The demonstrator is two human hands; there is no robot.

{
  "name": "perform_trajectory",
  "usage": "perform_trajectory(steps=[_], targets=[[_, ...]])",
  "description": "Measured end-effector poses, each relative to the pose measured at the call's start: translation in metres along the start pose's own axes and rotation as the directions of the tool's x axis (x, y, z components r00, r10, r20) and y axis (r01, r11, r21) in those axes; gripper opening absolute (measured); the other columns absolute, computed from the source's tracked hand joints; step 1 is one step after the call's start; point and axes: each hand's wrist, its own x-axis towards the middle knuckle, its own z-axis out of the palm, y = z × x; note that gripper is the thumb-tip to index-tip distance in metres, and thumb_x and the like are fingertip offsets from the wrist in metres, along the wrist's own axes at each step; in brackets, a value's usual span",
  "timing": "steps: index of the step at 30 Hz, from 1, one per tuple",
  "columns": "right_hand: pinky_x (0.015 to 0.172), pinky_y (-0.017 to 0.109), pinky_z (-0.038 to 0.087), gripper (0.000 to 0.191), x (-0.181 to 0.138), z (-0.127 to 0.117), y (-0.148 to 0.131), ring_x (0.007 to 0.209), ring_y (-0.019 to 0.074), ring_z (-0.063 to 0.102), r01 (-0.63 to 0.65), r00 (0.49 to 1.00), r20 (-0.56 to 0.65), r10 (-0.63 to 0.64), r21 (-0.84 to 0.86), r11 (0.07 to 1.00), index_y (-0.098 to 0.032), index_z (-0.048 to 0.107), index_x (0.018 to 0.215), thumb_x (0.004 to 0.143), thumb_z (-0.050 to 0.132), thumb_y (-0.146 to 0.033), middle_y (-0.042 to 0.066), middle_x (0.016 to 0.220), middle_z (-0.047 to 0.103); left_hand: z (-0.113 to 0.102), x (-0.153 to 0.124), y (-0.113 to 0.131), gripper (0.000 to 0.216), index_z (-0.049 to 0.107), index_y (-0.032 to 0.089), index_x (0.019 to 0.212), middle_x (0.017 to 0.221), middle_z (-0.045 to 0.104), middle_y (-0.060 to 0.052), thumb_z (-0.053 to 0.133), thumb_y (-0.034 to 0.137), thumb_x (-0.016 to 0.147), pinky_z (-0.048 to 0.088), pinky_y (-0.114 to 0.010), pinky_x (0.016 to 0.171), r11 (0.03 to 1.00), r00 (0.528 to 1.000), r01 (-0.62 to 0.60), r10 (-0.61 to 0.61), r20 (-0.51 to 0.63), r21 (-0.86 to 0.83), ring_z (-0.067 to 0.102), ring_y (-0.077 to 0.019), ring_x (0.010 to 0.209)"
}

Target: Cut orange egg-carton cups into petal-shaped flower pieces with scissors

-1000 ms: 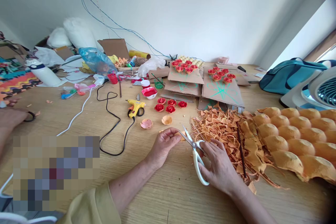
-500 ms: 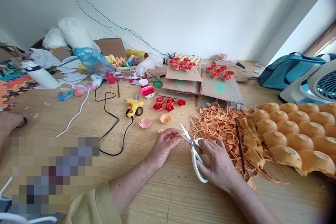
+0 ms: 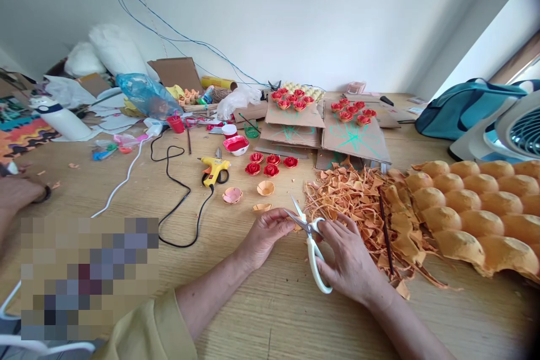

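Between its thumb and fingers, my left hand (image 3: 266, 236) pinches a small orange egg-carton piece (image 3: 297, 227), mostly hidden by the fingers. My right hand (image 3: 346, 261) is closed on the white handles of a pair of scissors (image 3: 313, 253). Their parted blades point toward my left fingertips, at the egg-carton piece. Just beyond my left hand lies an orange petal cup (image 3: 262, 207). Farther back are a plain orange cup (image 3: 265, 188) and a pinkish petal cup (image 3: 232, 196). Several red paper-pulp roses (image 3: 272, 170) stand behind them.
Orange scraps (image 3: 346, 197) are heaped beside my right hand, with an orange egg tray (image 3: 476, 208) farther right. A yellow glue gun (image 3: 215, 170) with a black cord lies left. Behind are a red paint bowl (image 3: 236, 146) and cardboard (image 3: 354, 143) bearing roses. Another person's hand (image 3: 23, 194) is far left.
My left hand has shifted slightly right with the egg-carton piece, now closer between the scissor blades. More of the petal cup behind it shows. The view has moved slightly.
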Motion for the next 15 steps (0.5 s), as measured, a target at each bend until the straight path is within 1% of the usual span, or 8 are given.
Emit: perform_trajectory(steps=[8,10,15], targets=[[0.108,0.052,0.026,0.021,-0.0007,0.0001,0.0019,0.083,0.0242,0.059,0.007,1.0,0.011,-0.007,-0.037,0.999,-0.023,0.05,0.092,0.079,0.063,-0.032,0.003,0.088,0.06,0.0032,-0.0018,0.0007,0.027,0.077,0.02,0.083,0.075,0.07,0.001,0.086,0.038,0.065,0.038,-0.025,0.07,0.997,0.999,0.025,-0.026,-0.018,-0.07,0.055,-0.0122,0.072],[0.108,0.052,0.025,0.022,-0.001,0.0002,0.0018,0.085,0.0247,0.059,0.006,1.0,0.011,-0.005,-0.044,0.999,-0.023,0.049,0.093,0.079,0.063,-0.034,0.004,0.089,0.061,0.0033,-0.002,0.0011,0.025,0.077,0.021,0.084,0.077,0.072,0.001,0.086,0.036,0.066,0.04,-0.026,0.073,0.997,1.0,0.024,-0.025,-0.004,-0.077,0.058,-0.0127,0.074],[0.108,0.053,0.025,0.023,-0.0014,-0.0002,0.0011,0.085,0.0248,0.058,0.006,1.0,0.01,-0.005,-0.051,0.999,-0.023,0.048,0.093,0.079,0.063,-0.034,0.004,0.089,0.059,0.0035,-0.0018,0.0039,0.018,0.077,0.02,0.085,0.084,0.074,-0.001,0.082,0.031,0.071,0.043,-0.03,0.082,1.0,0.998,-0.021,0.021,0.059,-0.005,0.063,-0.0162,0.083]])
